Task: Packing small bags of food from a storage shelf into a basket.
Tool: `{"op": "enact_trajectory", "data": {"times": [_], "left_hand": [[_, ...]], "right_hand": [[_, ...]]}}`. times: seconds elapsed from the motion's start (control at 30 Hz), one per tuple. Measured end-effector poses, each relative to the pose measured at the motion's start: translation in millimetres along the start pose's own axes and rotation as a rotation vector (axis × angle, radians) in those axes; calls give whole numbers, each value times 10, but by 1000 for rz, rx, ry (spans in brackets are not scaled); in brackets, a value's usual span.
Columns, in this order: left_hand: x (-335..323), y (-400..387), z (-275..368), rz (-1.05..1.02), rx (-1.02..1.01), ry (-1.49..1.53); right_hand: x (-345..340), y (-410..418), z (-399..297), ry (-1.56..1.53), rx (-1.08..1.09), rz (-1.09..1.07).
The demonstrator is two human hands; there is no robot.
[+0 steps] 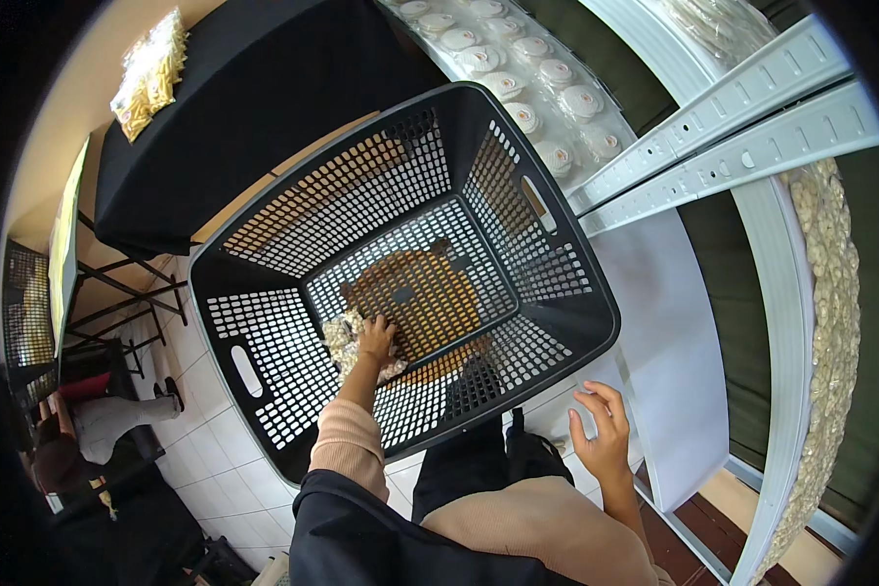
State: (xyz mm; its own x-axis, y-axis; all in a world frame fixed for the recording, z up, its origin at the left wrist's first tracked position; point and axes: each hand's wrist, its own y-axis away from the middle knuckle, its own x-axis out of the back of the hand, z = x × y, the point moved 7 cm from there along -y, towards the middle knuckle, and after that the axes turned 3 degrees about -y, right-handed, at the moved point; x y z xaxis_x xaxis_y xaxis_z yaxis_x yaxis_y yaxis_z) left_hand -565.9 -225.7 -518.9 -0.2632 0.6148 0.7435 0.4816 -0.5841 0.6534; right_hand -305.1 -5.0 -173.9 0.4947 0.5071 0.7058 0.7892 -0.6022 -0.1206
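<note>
A large black perforated plastic basket [403, 238] stands before me. My left hand [377, 338] reaches down inside it, at the near left corner of its floor. Clear plastic bags of pale, lumpy pieces [344, 340] lie there beside and under the hand. The palm and wrist hide part of the bags, so whether the fingers grip one is unclear. Outside the basket, at its near right side, my right hand [602, 432] hovers with fingers apart and nothing in it.
A white metal shelf rack [703, 146] stands at right, bearing wrapped round packs [557, 95] and bagged pale pieces [824, 293]. A black-covered table [264, 95] carries a bag of yellowish pieces [150, 77]. An orange-brown round surface [425, 293] shows through the basket's floor. Another person [117, 421] is at far left.
</note>
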Motion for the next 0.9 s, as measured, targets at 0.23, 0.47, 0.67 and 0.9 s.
{"op": "enact_trajectory", "data": {"times": [0.23, 0.47, 0.67, 0.9], "left_hand": [[521, 9, -364, 203, -194, 797], [1913, 702, -190, 57, -389, 1763], [3236, 1849, 611, 312, -998, 1888], [3685, 2761, 2045, 405, -1269, 1888]], "right_hand": [[125, 34, 39, -35, 10, 43], [228, 27, -187, -140, 106, 53], [127, 37, -569, -887, -97, -128], [1111, 475, -855, -441, 221, 172]]}}
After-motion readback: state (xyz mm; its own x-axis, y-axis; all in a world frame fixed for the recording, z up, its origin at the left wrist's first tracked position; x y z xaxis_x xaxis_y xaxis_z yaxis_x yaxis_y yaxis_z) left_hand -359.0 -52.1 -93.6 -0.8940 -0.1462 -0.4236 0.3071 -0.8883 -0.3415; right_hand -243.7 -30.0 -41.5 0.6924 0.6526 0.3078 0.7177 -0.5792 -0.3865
